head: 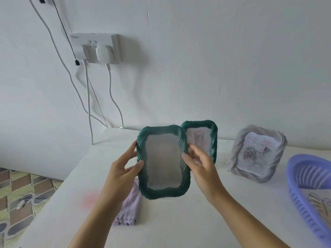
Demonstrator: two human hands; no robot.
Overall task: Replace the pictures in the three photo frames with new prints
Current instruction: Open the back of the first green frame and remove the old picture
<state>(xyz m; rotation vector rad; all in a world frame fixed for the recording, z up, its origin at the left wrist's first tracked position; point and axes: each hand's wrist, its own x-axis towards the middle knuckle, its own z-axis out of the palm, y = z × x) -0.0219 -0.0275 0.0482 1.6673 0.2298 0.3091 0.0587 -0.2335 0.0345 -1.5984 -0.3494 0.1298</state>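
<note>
L hand & R hand both grip the dark green twisted-rim plastic photo frame by its side edges, thumbs on front. It's held upright above the white table, pane grey, no print visible. Just behind stands a second green twisted-rim frame w/ a print. Pale grey twisted-rim frame w/ a rose print stands to the right, near a purple slotted plastic basket. Lilac cloth lies on the table below

Front frame is up over the table, left hand on its left edge, right hand on its right. Second frame stands just behind it, third frame further right, basket at the far right. Cloth lies on the table underneath.
</note>
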